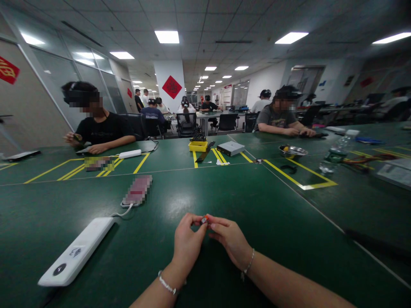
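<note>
My left hand [187, 241] and my right hand [230, 238] meet over the green table [244, 205], just in front of me. Both pinch a tiny object [204, 220] with an orange and dark part between their fingertips. What the object is I cannot make out. Each wrist wears a thin bracelet. A white power bank [77, 252] lies to the left of my left hand, with a cable running to a phone [137, 191].
Yellow tape lines mark zones on the table. Further back stand a yellow box [198, 146], a grey flat box [230, 148], a metal bowl [292, 150] and a water bottle [337, 153]. A person in black sits at the far left, another at the far right.
</note>
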A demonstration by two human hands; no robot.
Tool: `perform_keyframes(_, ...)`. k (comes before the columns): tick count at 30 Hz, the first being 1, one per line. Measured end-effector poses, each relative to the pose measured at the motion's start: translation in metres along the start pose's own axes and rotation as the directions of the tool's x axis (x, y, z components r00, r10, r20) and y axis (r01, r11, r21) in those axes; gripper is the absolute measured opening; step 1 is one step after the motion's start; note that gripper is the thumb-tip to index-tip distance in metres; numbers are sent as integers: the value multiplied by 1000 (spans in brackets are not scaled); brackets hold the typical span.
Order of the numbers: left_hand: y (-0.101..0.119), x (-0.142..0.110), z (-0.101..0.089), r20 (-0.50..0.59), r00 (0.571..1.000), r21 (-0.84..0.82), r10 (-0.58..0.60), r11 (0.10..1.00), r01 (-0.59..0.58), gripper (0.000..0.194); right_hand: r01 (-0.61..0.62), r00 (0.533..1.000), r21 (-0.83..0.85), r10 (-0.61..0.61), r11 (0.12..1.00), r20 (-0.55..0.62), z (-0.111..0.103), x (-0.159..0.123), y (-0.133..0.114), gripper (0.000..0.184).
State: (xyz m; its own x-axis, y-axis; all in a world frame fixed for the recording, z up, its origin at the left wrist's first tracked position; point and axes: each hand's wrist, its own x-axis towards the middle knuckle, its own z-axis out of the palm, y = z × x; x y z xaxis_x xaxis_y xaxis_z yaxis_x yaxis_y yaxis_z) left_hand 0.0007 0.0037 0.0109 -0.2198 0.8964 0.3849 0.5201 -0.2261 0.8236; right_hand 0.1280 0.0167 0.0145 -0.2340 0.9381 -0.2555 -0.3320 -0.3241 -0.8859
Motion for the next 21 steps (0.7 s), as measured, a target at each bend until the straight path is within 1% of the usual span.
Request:
perform_keyframes(2,-1,0,0,9,1000,24,16,1000,-16,3,23,1000,-38,-23,999,-4,-1,1,-1,36)
perform_keyframes(5,-2,0,3,43,998,71,50,996,-53,4,87,995,-154,-93,984,-37,-2,1,-3,34)
perform_keyframes(8,-4,-1,6,96,992,91,81,992,-89,2,165,985,-231,-172,959,-8,-3,6,-7,28)
perform_keyframes(10,-4,-1,6,119,989,97,91,990,-103,10,223,974,-284,-223,932,34,-9,13,-15,25)
perform_keyframes(12,-5,-1,5,119,989,111,84,989,-98,20,278,955,-398,-295,874,19,-24,24,-28,23)
perform_keyframes(13,-6,0,4,114,991,119,73,989,-86,24,295,937,-490,-349,820,-19,-35,29,-37,22)
perform_keyframes(14,-7,1,3,112,992,123,58,990,-71,27,294,908,-601,-413,743,-67,-50,34,-47,22)
perform_keyframes(15,-8,1,3,111,993,123,41,991,-55,27,261,869,-717,-481,647,-118,-69,39,-58,22)
perform_keyframes(17,-12,2,2,111,994,111,14,993,-27,26,104,774,-902,-604,419,-191,-112,44,-79,24)
perform_keyframes(18,-13,2,2,107,994,103,3,995,-14,26,-4,739,-944,-635,329,-224,-135,45,-88,25)
perform_keyframes(19,-15,2,3,107,994,97,-4,995,-6,26,-104,715,-959,-651,264,-257,-158,45,-96,26)
perform_keyframes(20,-17,3,3,110,994,94,-11,996,1,26,-194,698,-951,-647,242,-307,-179,43,-102,28)
perform_keyframes(21,-18,3,4,114,993,93,-17,996,7,26,-269,686,-932,-630,245,-364,-198,41,-107,29)
